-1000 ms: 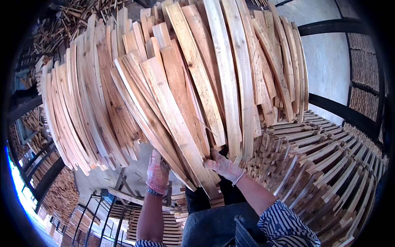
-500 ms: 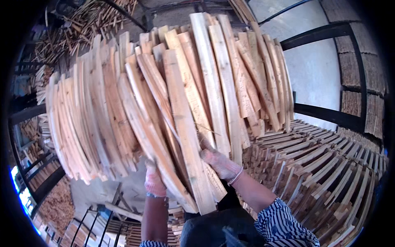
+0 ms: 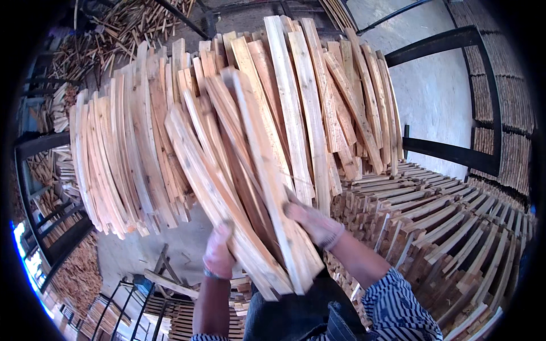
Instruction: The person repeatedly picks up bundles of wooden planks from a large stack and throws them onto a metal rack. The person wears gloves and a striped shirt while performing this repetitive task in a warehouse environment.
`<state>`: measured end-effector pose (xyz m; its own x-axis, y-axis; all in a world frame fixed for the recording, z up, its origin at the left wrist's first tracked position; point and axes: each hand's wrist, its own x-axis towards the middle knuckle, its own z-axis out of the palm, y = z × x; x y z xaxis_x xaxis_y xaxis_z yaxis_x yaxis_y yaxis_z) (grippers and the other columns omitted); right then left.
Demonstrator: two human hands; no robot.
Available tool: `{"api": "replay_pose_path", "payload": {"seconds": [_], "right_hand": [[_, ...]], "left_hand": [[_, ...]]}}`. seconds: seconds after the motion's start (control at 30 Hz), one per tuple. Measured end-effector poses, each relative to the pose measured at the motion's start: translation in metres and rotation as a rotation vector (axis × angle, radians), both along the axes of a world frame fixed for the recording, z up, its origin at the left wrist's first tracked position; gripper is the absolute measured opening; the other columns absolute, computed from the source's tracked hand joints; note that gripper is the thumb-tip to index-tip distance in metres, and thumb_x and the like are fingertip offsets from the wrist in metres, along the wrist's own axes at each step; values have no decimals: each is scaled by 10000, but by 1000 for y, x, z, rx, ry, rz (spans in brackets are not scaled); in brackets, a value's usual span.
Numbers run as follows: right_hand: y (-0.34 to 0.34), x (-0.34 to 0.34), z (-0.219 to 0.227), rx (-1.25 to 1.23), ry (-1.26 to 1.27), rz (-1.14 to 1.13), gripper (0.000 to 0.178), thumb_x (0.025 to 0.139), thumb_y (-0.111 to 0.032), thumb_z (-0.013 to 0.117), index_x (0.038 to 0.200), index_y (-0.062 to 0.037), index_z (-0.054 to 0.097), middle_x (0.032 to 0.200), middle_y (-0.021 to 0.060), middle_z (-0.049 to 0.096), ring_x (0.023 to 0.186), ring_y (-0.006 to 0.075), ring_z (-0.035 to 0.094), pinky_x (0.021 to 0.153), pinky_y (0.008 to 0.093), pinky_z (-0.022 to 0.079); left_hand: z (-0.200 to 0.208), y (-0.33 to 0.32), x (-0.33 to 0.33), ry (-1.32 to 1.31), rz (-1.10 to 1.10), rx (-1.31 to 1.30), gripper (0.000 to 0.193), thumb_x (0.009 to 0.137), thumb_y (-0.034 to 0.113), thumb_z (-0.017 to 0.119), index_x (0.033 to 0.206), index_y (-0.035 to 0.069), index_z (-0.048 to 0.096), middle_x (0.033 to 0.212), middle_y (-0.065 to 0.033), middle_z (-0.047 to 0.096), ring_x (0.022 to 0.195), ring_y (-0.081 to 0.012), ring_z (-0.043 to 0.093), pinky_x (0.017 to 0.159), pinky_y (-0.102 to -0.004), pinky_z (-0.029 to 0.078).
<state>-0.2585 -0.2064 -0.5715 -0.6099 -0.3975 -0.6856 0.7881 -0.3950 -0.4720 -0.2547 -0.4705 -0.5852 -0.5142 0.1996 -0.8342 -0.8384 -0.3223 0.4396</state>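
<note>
Between my two gloved hands is a bundle of several rough wooden slats (image 3: 266, 176), pale and long, their near ends close to my body. My left hand (image 3: 219, 252) presses against the bundle's left side, fingers partly hidden by the wood. On the opposite side, my right hand (image 3: 314, 223) grips the bundle, with its fingers partly behind the slats. The far ends of the held slats overlap a wide stack of similar slats (image 3: 128, 153), which lie side by side across the view.
Black metal frame bars (image 3: 455, 153) stand at the right, with another black frame (image 3: 48, 145) at the left. Rows of stacked slats (image 3: 449, 227) fill the lower right. Loose wood scraps (image 3: 128, 34) are heaped at the far left, and wood shavings (image 3: 77, 270) lie lower left.
The held slats have shifted slightly right and turned, with one middle slat now more edge-on. Both hands have moved a little to the right along with them.
</note>
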Motion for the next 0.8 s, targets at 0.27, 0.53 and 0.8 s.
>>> {"api": "replay_pose_path", "payload": {"seconds": [0.27,0.53,0.8], "right_hand": [[4,90,52,-107,-398,-108,784,1000,-575,538,1559,-65,335,1426,70,522,1228,181,554,1024,349,487],[-3,69,130,-24,-188,14,803,985,-642,498,1536,-72,371,1409,103,548,1226,183,571,1048,349,477],[-8,51,198,-108,-329,-92,853,939,-706,524,1514,-85,418,1354,116,608,1117,202,660,950,383,565]], "left_hand": [[44,10,78,-228,220,215,847,789,494,832,1424,39,504,1284,-86,650,1159,-271,635,998,-438,532],[125,16,68,-221,173,175,764,915,543,693,1448,40,478,1328,-126,622,1204,-279,608,1051,-440,491],[214,17,37,-268,137,214,662,974,489,639,1441,44,491,1321,-139,628,1177,-279,627,1032,-438,508]]}}
